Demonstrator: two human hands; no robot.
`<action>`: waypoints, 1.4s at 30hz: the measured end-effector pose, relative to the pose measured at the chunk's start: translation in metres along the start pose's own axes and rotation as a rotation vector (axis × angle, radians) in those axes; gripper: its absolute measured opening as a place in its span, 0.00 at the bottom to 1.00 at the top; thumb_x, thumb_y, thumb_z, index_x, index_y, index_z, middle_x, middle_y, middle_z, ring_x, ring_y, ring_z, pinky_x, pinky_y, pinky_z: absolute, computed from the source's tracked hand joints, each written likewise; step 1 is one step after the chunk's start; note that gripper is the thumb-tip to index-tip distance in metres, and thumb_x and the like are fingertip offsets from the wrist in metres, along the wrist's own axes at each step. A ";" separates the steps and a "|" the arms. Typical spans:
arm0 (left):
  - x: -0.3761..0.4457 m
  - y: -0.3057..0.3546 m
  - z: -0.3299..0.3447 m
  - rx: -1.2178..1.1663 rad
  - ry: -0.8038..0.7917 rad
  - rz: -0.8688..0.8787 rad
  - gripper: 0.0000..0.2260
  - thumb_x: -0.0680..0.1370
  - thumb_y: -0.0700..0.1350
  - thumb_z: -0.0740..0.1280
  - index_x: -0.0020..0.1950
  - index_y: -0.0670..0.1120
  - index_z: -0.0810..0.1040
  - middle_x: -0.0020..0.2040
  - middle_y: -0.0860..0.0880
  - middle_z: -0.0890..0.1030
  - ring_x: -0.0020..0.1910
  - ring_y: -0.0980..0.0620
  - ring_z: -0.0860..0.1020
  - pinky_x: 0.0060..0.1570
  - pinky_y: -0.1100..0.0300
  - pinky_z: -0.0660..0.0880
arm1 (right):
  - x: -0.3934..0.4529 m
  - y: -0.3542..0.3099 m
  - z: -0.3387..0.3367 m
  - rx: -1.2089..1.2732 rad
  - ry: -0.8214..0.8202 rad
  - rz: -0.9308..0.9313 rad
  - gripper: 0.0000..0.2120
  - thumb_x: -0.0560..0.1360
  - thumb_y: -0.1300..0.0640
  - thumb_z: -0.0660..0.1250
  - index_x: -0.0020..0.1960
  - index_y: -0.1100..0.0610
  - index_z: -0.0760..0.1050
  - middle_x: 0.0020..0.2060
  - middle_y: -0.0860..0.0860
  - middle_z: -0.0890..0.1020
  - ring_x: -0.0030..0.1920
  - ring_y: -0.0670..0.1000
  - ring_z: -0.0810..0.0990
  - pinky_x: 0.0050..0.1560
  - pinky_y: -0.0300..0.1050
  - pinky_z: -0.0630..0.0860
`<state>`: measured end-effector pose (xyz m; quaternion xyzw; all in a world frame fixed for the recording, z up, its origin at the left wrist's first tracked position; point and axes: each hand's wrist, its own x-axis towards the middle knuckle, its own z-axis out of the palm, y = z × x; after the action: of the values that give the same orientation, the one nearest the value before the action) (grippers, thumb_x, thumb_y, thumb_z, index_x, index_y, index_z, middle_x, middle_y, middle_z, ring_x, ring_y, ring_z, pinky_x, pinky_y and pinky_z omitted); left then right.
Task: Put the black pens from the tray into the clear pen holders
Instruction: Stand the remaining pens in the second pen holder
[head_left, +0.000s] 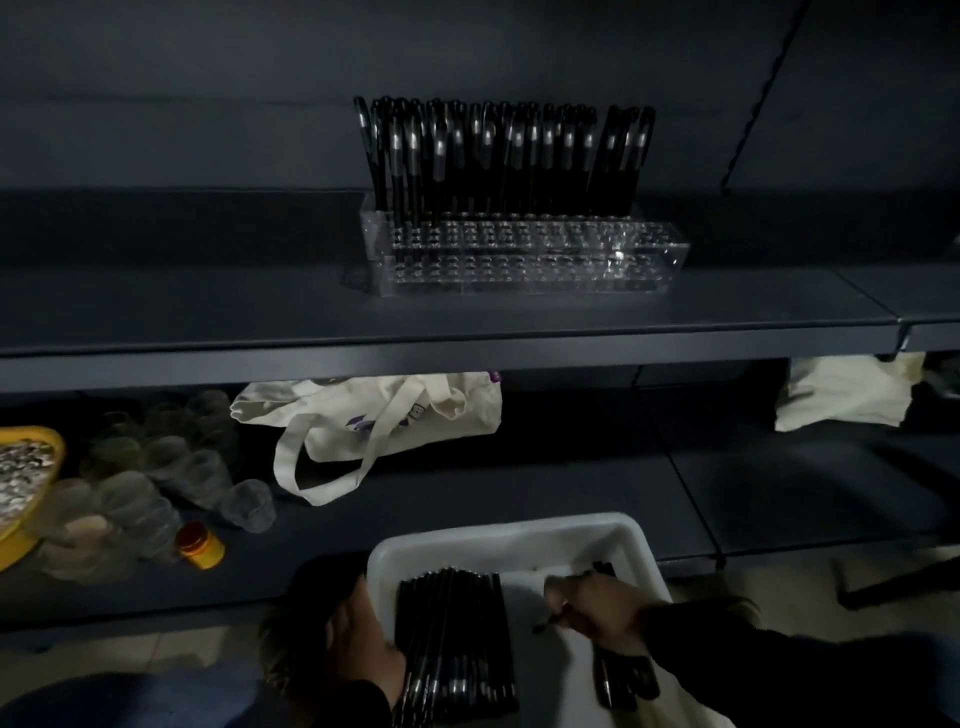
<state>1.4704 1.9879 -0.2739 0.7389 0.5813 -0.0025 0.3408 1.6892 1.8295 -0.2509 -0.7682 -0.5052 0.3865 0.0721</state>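
Head view looks down on dark shelving. At twelve o'clock on the upper shelf (208, 312) stands a clear pen holder (524, 254), its back rows packed with upright black pens (498, 156) and its front rows of holes bare. At six o'clock a white tray (498, 540) holds a flat bundle of black pens (454, 639) along its left half. The left hand (363, 649) grips the tray's left rim at seven o'clock, fingers curled over the edge. The right hand (597, 605), at five o'clock, is closed around a few pens (621, 680) inside the tray; how many I cannot tell. On the lower shelf a cloth bag (374, 421) lies at centre, with clear plastic cups (156, 467) at nine o'clock and a yellow dish (21, 540) at the left edge.
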 end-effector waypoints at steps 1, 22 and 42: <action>-0.003 0.002 0.000 0.007 0.016 0.020 0.38 0.76 0.41 0.62 0.77 0.52 0.40 0.78 0.47 0.47 0.76 0.45 0.49 0.74 0.52 0.50 | -0.004 -0.007 -0.007 0.087 0.069 -0.006 0.05 0.77 0.58 0.60 0.46 0.49 0.66 0.40 0.50 0.75 0.40 0.49 0.73 0.43 0.41 0.67; 0.065 0.202 -0.219 -0.425 0.331 0.652 0.33 0.73 0.54 0.72 0.73 0.51 0.62 0.71 0.52 0.64 0.70 0.51 0.63 0.69 0.55 0.62 | -0.024 -0.210 -0.269 1.072 0.737 -0.487 0.04 0.77 0.66 0.64 0.50 0.59 0.73 0.39 0.54 0.82 0.31 0.46 0.77 0.32 0.36 0.74; 0.130 0.217 -0.199 -0.413 0.144 0.697 0.36 0.62 0.56 0.76 0.67 0.60 0.66 0.58 0.57 0.77 0.59 0.56 0.75 0.62 0.55 0.72 | 0.048 -0.221 -0.318 0.721 0.884 -0.379 0.06 0.78 0.64 0.62 0.43 0.62 0.69 0.41 0.55 0.78 0.35 0.46 0.74 0.35 0.33 0.73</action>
<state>1.6219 2.1804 -0.0646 0.8058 0.3070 0.2816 0.4209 1.7514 2.0645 0.0546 -0.6798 -0.3925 0.1577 0.5991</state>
